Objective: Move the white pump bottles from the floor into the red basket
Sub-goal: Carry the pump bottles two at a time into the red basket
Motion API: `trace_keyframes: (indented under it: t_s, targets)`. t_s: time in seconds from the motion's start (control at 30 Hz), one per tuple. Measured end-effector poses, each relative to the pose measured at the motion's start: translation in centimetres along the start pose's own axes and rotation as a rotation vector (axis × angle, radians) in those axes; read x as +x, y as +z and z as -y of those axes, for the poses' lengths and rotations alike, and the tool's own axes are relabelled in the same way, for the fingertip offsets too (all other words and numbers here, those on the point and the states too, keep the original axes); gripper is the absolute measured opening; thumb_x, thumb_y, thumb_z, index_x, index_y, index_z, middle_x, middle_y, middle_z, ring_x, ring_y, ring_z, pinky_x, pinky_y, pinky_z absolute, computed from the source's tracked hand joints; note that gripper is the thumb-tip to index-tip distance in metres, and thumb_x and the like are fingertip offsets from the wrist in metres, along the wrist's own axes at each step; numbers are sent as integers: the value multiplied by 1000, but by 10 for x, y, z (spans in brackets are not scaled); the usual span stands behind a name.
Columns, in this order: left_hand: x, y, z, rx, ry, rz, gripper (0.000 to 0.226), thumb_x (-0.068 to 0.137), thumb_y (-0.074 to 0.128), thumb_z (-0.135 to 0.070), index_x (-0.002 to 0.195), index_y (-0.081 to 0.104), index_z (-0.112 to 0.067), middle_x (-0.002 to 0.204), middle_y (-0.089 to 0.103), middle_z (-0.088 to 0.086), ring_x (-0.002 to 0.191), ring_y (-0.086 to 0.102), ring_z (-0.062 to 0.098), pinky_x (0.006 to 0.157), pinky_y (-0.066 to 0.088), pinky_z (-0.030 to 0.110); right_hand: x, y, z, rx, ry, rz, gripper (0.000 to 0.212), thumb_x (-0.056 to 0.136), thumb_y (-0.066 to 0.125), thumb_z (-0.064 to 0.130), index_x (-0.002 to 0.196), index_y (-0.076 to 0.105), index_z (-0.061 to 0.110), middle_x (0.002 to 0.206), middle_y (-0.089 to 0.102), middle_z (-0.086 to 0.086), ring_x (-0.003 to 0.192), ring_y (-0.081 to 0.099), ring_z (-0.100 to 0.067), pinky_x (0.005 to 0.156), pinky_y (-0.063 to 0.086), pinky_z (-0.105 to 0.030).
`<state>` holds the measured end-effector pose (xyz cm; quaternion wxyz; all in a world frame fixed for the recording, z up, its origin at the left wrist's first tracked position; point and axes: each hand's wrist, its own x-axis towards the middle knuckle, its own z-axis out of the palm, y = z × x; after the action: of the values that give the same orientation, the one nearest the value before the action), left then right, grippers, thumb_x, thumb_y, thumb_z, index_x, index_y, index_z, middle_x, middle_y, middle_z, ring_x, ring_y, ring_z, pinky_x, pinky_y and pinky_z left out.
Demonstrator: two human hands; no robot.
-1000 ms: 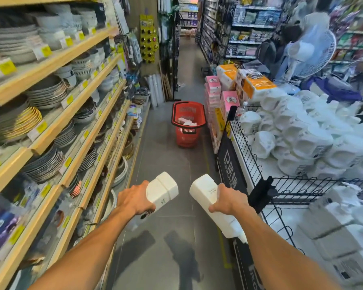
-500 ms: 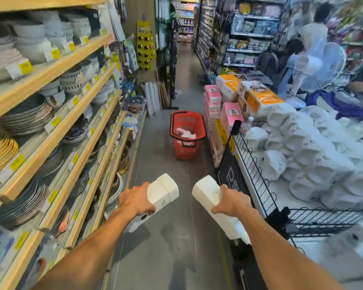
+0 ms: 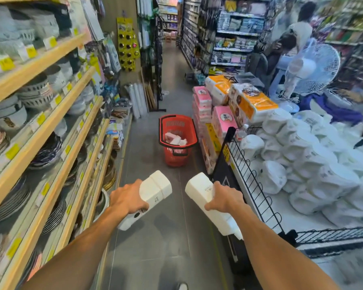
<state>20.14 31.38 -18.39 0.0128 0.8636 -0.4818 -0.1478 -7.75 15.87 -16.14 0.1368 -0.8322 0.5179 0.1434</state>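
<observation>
Closer now! The basket (image 3: 172, 159) loomed nearer, still well ahead of the hands. Left hand (image 3: 128, 197) gripped the left bottle (image 3: 155, 189), right hand (image 3: 222, 198) the right bottle (image 3: 199, 187), both aloft; drop-off looked next.

Floor (image 3: 147, 155) to red basket (image 3: 170, 162) seems clear between shelves (image 3: 29, 143) and wire rack (image 3: 252, 176).

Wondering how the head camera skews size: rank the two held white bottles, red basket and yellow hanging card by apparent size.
1. Right bottle and left bottle: alike, both enlarged by nearness.
2. Red basket: only slightly smaller-looking, so that gap is unsure.
3. Yellow hanging card: clearly smallest.
</observation>
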Motion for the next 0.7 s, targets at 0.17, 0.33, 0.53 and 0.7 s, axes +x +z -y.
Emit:
trace_keyframes:
  t_s: [0.17, 0.33, 0.53, 0.7]
  targets:
    - [46, -10, -12, 7, -25, -19, 70, 62, 74, -56, 121, 44, -34, 105, 69, -5, 90, 65, 23, 73, 50, 33, 53, -18, -8, 2, -19, 1, 69, 72, 77, 59, 118, 42, 22, 103, 62, 2, 94, 64, -24, 72, 48, -37]
    - [87, -20, -23, 50, -52, -25, 73, 63, 74, -56, 125, 43, -33, 108, 69, -3, 91, 66, 22, 68, 47, 30, 102, -29, -16, 6, -32, 6, 75, 72, 77, 61, 127, 43, 22, 107, 62, 2, 100, 65, -23, 78, 53, -38]
    - [130, -29, -24, 33, -84, -31, 76, 61, 75, -57, 126, 45, -35, 107, 70, -3, 94, 68, 24, 76, 55, 33, 148, -45, -11, -9, -43, 7, 77, 71, 77, 62, 126, 43, 21, 102, 60, 4, 100, 66, -25, 82, 54, -40]
    - [173, -30, -14, 39, -92, -9, 76, 61, 74, -60, 125, 43, -33, 106, 69, -3, 91, 66, 23, 77, 55, 33, 191, -56, 3, -23, -51, 17, 77, 70, 77, 63, 126, 42, 21, 109, 64, 3, 100, 66, -24, 81, 54, -40]
